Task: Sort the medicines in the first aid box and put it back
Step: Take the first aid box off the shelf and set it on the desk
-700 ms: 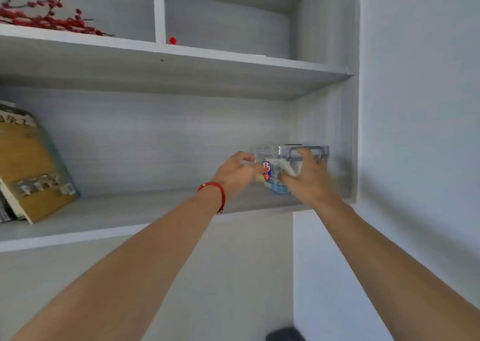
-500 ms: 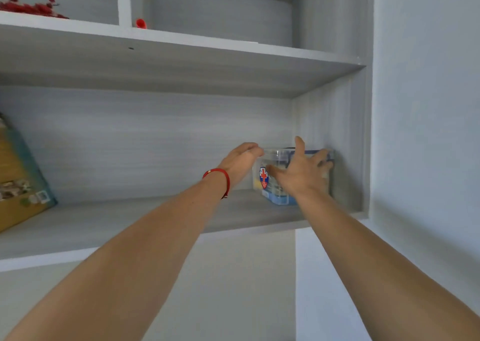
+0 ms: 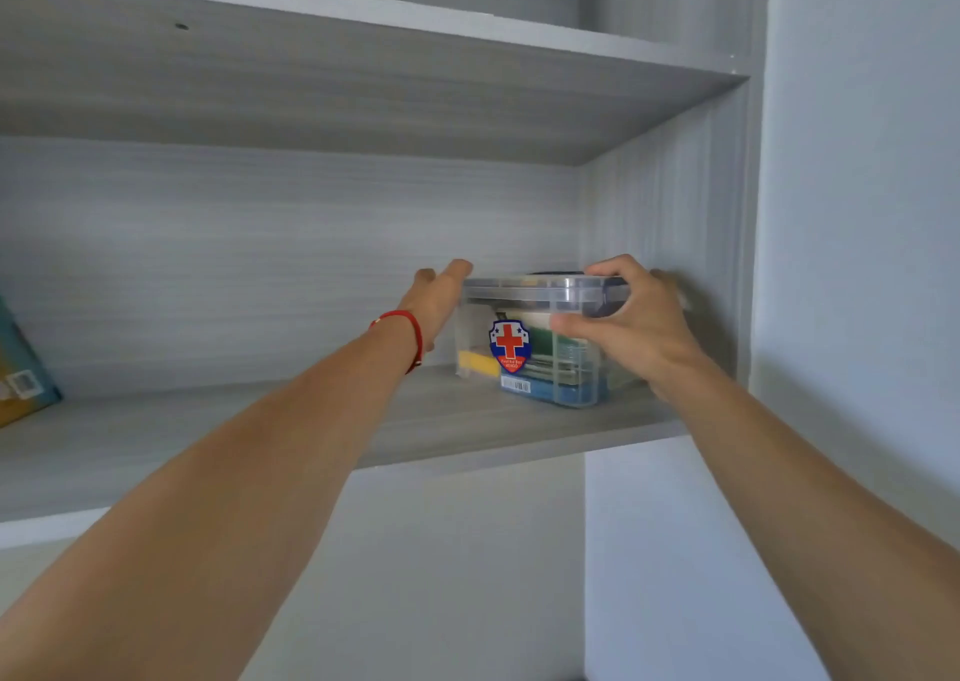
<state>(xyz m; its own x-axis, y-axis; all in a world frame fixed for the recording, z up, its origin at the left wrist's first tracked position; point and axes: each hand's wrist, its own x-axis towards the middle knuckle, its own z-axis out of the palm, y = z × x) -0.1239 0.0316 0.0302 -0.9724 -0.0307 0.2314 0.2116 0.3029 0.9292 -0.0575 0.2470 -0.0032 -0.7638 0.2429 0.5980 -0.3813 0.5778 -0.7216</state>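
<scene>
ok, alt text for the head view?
Two hands hold a clear first aid box on a grey shelf: the left hand lies flat against its side, and the right hand grips its lidded corner by the cabinet wall.

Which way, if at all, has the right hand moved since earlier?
Yes. The right hand shifted right, toward the shelf's side wall, from the box front to its right end, where it grips the lid.

The first aid box [image 3: 540,348] looks like clear, glossy plastic; the shelf [image 3: 260,431] shows matt grey wood-grain laminate, and the wall [image 3: 857,213] is smooth.
</scene>
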